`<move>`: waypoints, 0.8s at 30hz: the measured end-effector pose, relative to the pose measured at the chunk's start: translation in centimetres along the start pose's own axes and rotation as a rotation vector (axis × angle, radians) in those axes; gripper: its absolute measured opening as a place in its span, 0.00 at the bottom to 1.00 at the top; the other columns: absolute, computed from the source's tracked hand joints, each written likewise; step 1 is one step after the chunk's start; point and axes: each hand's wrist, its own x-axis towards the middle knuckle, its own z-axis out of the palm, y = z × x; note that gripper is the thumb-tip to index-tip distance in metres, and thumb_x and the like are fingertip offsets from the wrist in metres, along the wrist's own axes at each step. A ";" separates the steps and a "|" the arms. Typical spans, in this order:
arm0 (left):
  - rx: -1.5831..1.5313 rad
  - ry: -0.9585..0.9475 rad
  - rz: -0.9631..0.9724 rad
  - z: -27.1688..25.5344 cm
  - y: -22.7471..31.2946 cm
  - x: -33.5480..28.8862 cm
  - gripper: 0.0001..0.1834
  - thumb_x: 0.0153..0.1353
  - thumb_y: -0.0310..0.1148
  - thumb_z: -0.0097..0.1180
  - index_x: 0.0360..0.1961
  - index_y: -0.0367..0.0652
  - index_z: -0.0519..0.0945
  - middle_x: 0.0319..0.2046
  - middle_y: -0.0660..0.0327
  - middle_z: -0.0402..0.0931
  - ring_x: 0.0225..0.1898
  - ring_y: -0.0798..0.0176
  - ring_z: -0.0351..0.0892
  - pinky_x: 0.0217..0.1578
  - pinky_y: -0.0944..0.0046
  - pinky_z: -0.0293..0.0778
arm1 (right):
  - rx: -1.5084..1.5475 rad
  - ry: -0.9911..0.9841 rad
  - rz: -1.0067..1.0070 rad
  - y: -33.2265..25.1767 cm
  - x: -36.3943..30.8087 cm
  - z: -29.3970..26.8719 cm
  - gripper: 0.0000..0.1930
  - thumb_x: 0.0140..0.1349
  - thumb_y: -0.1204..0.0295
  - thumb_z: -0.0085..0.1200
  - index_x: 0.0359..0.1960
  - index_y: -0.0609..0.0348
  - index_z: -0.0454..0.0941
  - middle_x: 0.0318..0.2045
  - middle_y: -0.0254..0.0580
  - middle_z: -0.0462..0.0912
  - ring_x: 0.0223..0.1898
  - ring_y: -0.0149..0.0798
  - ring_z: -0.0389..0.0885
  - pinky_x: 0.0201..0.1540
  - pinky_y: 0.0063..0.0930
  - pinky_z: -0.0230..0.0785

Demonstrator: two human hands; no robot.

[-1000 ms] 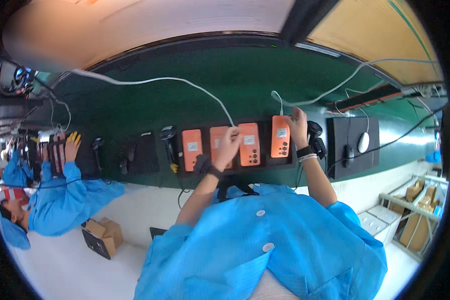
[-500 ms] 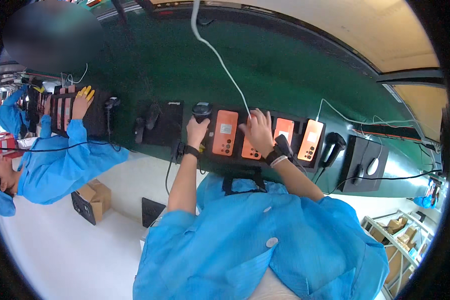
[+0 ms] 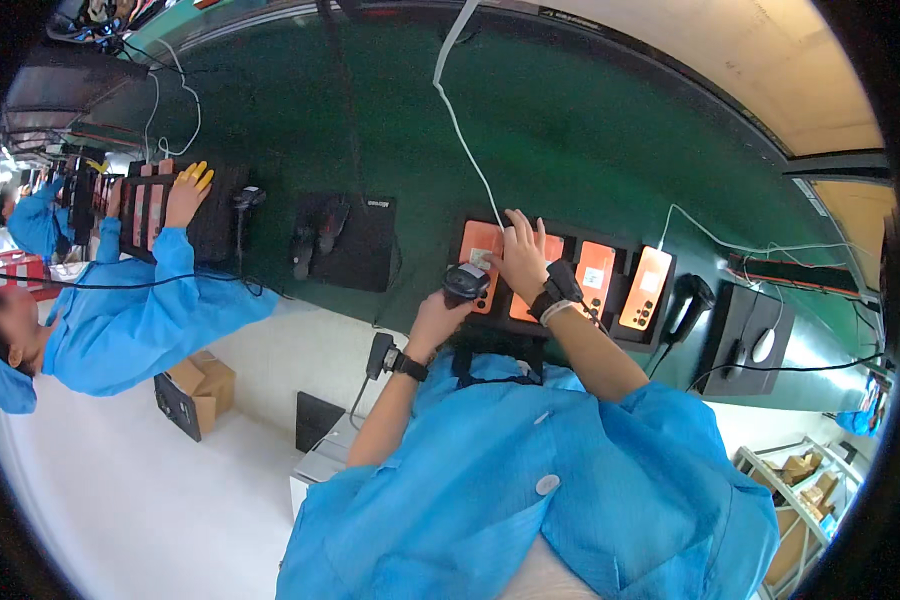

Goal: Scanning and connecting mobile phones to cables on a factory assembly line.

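Observation:
My left hand [image 3: 438,322] is wrapped round a black handheld barcode scanner [image 3: 465,284], its head over the lower part of the leftmost orange phone [image 3: 482,238]. Several such phones lie in a row, camera side up, in a black tray [image 3: 619,292]. Above the second phone [image 3: 522,310], partly covering it, my right hand [image 3: 522,262] has thumb and index finger at the end of a white cable [image 3: 467,150]; the plug itself is hidden. Its other fingers stretch upward. A white cable runs to the top of the rightmost phone [image 3: 646,285]. Both wrists wear black bands with small devices.
Right of the tray lie another black scanner [image 3: 688,308] and a dark mat with a white mouse [image 3: 763,345]. A black mat [image 3: 370,265] lies to the left on the green table [image 3: 390,130]. Farther left, a co-worker in blue [image 3: 150,320] handles phones in a tray.
My left hand has brought the scanner right and nearer, over the leftmost phone. My right hand and the cable end have shifted left relative to the phones. The view has turned slightly.

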 end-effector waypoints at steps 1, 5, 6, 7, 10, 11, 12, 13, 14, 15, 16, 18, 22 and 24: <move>0.030 0.025 0.049 0.3 0.2 0.1 0.21 0.56 0.45 0.68 0.35 0.34 0.83 0.21 0.61 0.80 0.22 0.66 0.80 0.25 0.64 0.75 | -0.009 -0.020 0.009 0.0 0.1 0.0 0.30 0.48 0.59 0.71 0.48 0.61 0.72 0.66 0.48 0.65 0.72 0.50 0.58 0.72 0.64 0.43; 0.098 0.041 0.001 0.9 1.3 0.3 0.21 0.55 0.44 0.65 0.38 0.35 0.83 0.28 0.50 0.83 0.31 0.53 0.85 0.33 0.56 0.77 | -0.021 -0.032 0.040 0.1 0.2 0.3 0.29 0.46 0.63 0.72 0.48 0.60 0.72 0.66 0.45 0.66 0.71 0.47 0.59 0.72 0.63 0.44; 0.100 0.025 -0.054 0.9 1.7 0.3 0.21 0.54 0.43 0.64 0.40 0.35 0.83 0.31 0.45 0.84 0.35 0.47 0.87 0.37 0.53 0.78 | -0.017 -0.055 0.044 0.2 0.1 0.4 0.23 0.54 0.64 0.66 0.49 0.59 0.73 0.66 0.45 0.66 0.71 0.46 0.60 0.72 0.62 0.44; 0.090 0.030 -0.041 0.9 2.0 0.3 0.21 0.54 0.43 0.64 0.40 0.34 0.83 0.30 0.45 0.84 0.35 0.47 0.87 0.36 0.52 0.78 | -0.075 0.005 0.003 0.2 0.2 0.5 0.21 0.56 0.65 0.63 0.49 0.59 0.73 0.66 0.45 0.66 0.71 0.46 0.60 0.72 0.62 0.44; 0.069 0.026 -0.037 0.9 2.7 0.3 0.22 0.54 0.44 0.64 0.39 0.34 0.83 0.30 0.46 0.84 0.33 0.47 0.87 0.36 0.52 0.78 | -0.160 -0.038 -0.017 0.5 0.0 0.6 0.14 0.64 0.71 0.50 0.50 0.60 0.73 0.66 0.47 0.66 0.71 0.46 0.60 0.72 0.60 0.45; 0.082 0.025 -0.047 0.9 2.9 0.3 0.22 0.54 0.44 0.64 0.39 0.34 0.83 0.29 0.46 0.84 0.33 0.47 0.86 0.36 0.52 0.79 | -0.162 -0.008 -0.037 0.5 0.1 0.6 0.14 0.64 0.71 0.51 0.50 0.61 0.72 0.66 0.47 0.66 0.71 0.46 0.60 0.72 0.60 0.45; 0.090 0.017 -0.070 0.8 3.0 0.3 0.22 0.54 0.45 0.64 0.39 0.34 0.83 0.29 0.46 0.84 0.33 0.47 0.86 0.36 0.52 0.79 | -0.164 -0.009 -0.036 0.6 0.0 0.6 0.14 0.63 0.71 0.51 0.50 0.61 0.72 0.66 0.47 0.66 0.71 0.47 0.60 0.72 0.59 0.45; 0.116 0.035 -0.042 0.7 3.2 0.3 0.22 0.54 0.45 0.64 0.38 0.34 0.83 0.29 0.47 0.84 0.32 0.48 0.87 0.35 0.53 0.79 | -0.170 -0.024 -0.021 0.6 0.1 0.5 0.15 0.63 0.71 0.52 0.50 0.61 0.72 0.65 0.46 0.66 0.71 0.47 0.60 0.72 0.59 0.45; 0.136 0.046 -0.027 0.6 3.2 0.3 0.22 0.55 0.45 0.63 0.38 0.34 0.83 0.28 0.48 0.84 0.31 0.49 0.87 0.34 0.53 0.79 | -0.135 -0.010 -0.020 0.6 0.0 0.5 0.17 0.61 0.71 0.54 0.50 0.62 0.72 0.64 0.45 0.67 0.70 0.47 0.60 0.72 0.59 0.45; 0.156 0.052 -0.019 0.4 3.3 0.3 0.22 0.55 0.45 0.63 0.37 0.34 0.84 0.27 0.48 0.84 0.30 0.51 0.87 0.33 0.54 0.79 | -0.101 0.010 -0.018 0.5 0.1 0.4 0.17 0.60 0.70 0.55 0.50 0.61 0.72 0.64 0.45 0.67 0.71 0.47 0.60 0.72 0.59 0.45; 0.091 0.063 -0.022 0.2 3.3 0.3 0.21 0.56 0.45 0.63 0.35 0.34 0.84 0.25 0.51 0.83 0.27 0.55 0.86 0.31 0.56 0.78 | -0.061 0.020 -0.014 0.5 0.1 0.3 0.17 0.60 0.70 0.56 0.50 0.61 0.72 0.64 0.45 0.66 0.71 0.47 0.59 0.72 0.58 0.44; -0.052 0.053 -0.047 -0.3 3.2 0.5 0.19 0.58 0.44 0.62 0.31 0.35 0.84 0.20 0.56 0.82 0.22 0.62 0.83 0.27 0.60 0.76 | -0.025 -0.007 0.005 0.4 0.2 0.3 0.19 0.57 0.69 0.59 0.49 0.61 0.72 0.64 0.44 0.67 0.71 0.46 0.59 0.72 0.58 0.44; 0.029 -0.047 -0.047 -1.1 2.7 0.7 0.19 0.57 0.45 0.62 0.30 0.35 0.83 0.19 0.58 0.81 0.22 0.62 0.82 0.25 0.60 0.75 | -0.170 0.055 -0.020 0.3 0.2 0.3 0.21 0.52 0.67 0.63 0.47 0.61 0.72 0.63 0.45 0.68 0.70 0.47 0.61 0.73 0.57 0.43; 0.048 -0.091 -0.046 -1.0 2.6 0.6 0.19 0.57 0.45 0.62 0.29 0.35 0.83 0.19 0.59 0.81 0.21 0.62 0.82 0.25 0.61 0.75 | -0.042 0.043 0.002 0.3 0.2 0.4 0.21 0.52 0.67 0.63 0.46 0.61 0.73 0.63 0.45 0.68 0.70 0.47 0.61 0.73 0.57 0.43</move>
